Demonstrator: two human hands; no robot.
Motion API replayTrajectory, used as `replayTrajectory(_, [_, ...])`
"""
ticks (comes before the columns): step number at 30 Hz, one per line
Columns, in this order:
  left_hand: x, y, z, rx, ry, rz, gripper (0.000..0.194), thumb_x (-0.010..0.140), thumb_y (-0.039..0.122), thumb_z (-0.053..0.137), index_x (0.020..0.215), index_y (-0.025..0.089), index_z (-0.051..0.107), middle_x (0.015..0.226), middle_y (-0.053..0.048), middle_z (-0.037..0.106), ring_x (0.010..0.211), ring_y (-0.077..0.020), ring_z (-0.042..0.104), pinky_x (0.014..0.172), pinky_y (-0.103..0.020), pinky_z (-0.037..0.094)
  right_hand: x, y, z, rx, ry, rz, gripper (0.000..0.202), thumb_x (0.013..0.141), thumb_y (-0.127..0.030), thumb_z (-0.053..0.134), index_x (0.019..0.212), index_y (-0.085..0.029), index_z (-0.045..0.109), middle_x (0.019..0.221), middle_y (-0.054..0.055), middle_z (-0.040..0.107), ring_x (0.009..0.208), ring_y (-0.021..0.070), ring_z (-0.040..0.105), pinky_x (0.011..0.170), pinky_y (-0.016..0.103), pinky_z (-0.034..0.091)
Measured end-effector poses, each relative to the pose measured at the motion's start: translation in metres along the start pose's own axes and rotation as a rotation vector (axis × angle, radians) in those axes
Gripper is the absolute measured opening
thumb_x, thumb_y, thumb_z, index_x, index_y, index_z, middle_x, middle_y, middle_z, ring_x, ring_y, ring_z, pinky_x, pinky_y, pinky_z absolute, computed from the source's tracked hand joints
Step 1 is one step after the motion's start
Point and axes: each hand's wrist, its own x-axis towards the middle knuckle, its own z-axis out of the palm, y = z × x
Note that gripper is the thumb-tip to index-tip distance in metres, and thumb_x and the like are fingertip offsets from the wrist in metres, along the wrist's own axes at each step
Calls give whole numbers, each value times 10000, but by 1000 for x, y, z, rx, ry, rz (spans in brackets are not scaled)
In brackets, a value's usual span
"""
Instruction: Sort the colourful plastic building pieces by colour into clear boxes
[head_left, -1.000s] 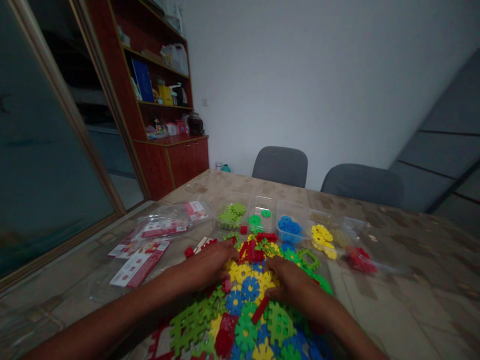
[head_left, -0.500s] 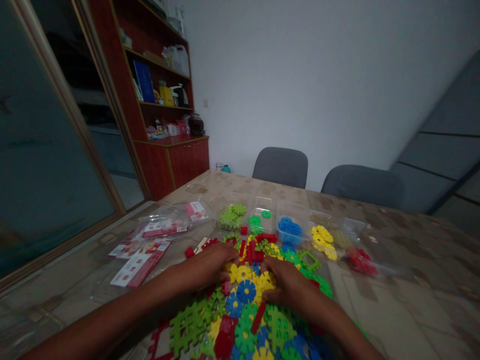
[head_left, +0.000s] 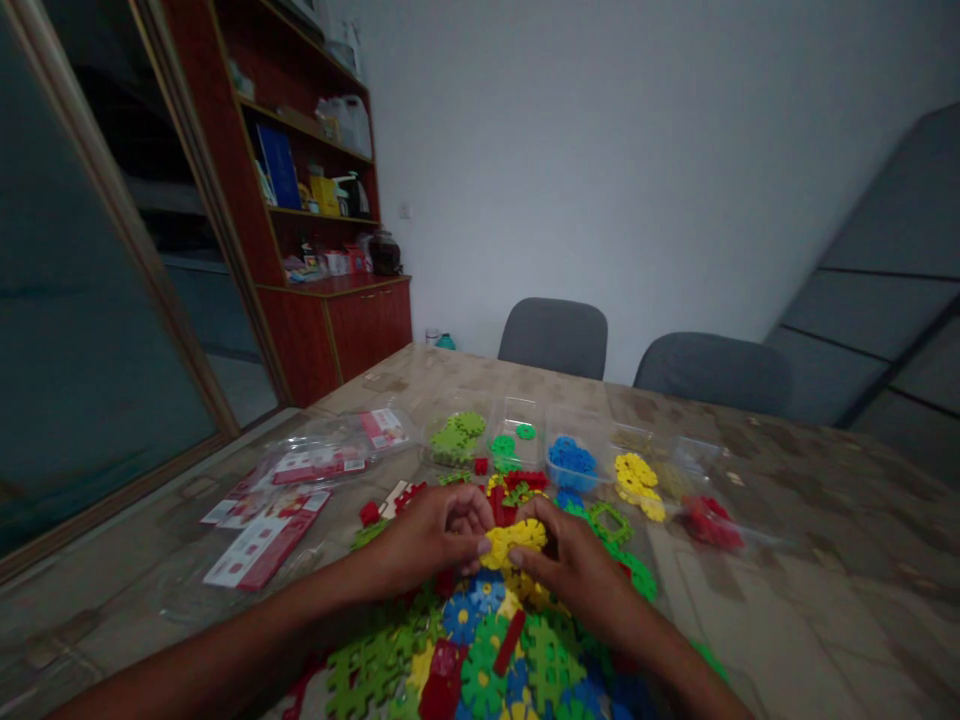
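Yellow notched plastic discs (head_left: 516, 541), overlapping one another, are held up between my two hands above a mixed heap of toy building pieces. My right hand (head_left: 574, 550) pinches them between thumb and fingers. At their left end, the thumb and curled fingers of my left hand (head_left: 439, 525) close on the edge. Below lie blue discs (head_left: 461, 617), green discs (head_left: 484, 668), light-green lattice pieces (head_left: 367, 655) and a red bar (head_left: 510, 642). How many yellow discs I hold is hard to make out.
Behind the heap stand clear tubs with green discs (head_left: 504, 450), blue discs (head_left: 572, 460) and yellow discs (head_left: 637, 480). Red pieces (head_left: 712, 523) lie to the right. Plastic bags with printed cards (head_left: 266, 540) cover the left side. Two grey chairs (head_left: 553, 335) stand beyond the table.
Both hands were down in the heap around yellow discs. Now they have come closer together, raised, with yellow discs gathered between the fingers. The view has shifted slightly.
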Motion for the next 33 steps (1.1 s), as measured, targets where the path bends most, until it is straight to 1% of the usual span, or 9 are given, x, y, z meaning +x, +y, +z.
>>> replayTrajectory(3, [0, 0, 4, -113, -16, -14, 296, 760, 415, 662, 881, 179, 531, 712, 10, 626, 599, -141, 587, 574, -249, 473, -1, 0, 0, 58, -13, -25, 183, 818, -253, 589, 993, -206, 566, 841, -23, 581, 744, 154, 527, 645, 234, 396])
replayTrajectory(6, [-1, 3, -2, 89, 18, 61, 207, 796, 339, 627, 932, 189, 586, 811, 0, 651, 712, -158, 607, 639, -252, 475, 2, 3, -16, -89, 13, -43, 260, 832, -256, 555, 1086, -215, 595, 902, -2, 647, 779, 179, 579, 678, 260, 428])
replayTrajectory(10, [-3, 12, -29, 513, 84, 154, 163, 847, 259, 563, 982, 214, 642, 987, -28, 686, 904, -201, 609, 798, -298, 464, 9, 19, -67, -492, 336, 37, 303, 852, -308, 511, 1119, -205, 611, 890, 25, 705, 742, 207, 631, 680, 291, 463])
replayTrajectory(15, [0, 16, -61, 636, 123, 153, 183, 870, 272, 530, 964, 192, 664, 923, -32, 692, 797, -190, 614, 731, -281, 449, 15, 57, -125, -652, 589, 182, 336, 858, -284, 474, 1149, -177, 604, 981, 118, 728, 862, 279, 669, 779, 378, 473])
replayTrajectory(21, [-5, 19, -68, 631, -34, 157, 151, 878, 222, 562, 974, 200, 677, 936, -34, 695, 819, -182, 622, 740, -275, 440, 12, 80, -138, -751, 611, 196, 320, 837, -210, 445, 1055, -144, 670, 1023, 178, 731, 967, 331, 648, 867, 483, 458])
replayTrajectory(24, [-12, 27, -60, 615, -148, 164, 163, 902, 220, 586, 1034, 235, 682, 974, -27, 690, 865, -192, 626, 778, -288, 442, 6, 66, -131, -739, 542, 140, 303, 851, -231, 451, 1029, -183, 691, 1034, 131, 738, 937, 298, 663, 858, 444, 479])
replayTrajectory(28, [-25, 44, -44, 585, -329, 130, 231, 876, 249, 689, 1103, 285, 664, 1095, -16, 662, 1000, -216, 606, 885, -310, 433, -21, 35, -101, -576, 84, 55, 256, 870, -301, 520, 1016, -225, 716, 1003, 76, 752, 819, 245, 689, 748, 357, 522])
replayTrajectory(30, [-34, 54, -37, 561, -415, 112, 292, 810, 234, 770, 1076, 290, 665, 1134, -9, 645, 1046, -221, 593, 913, -303, 428, -42, 22, -78, -500, -110, 50, 281, 846, -317, 609, 1097, -239, 709, 1107, 87, 731, 945, 272, 677, 839, 388, 517])
replayTrajectory(33, [-47, 65, -32, 592, -431, 36, 381, 670, 156, 856, 980, 288, 679, 1101, 1, 648, 1022, -233, 596, 876, -295, 448, -69, 10, -45, -468, -236, 111, 629, 738, -299, 773, 1338, -306, 588, 1399, 102, 578, 1225, 334, 557, 1015, 448, 447])
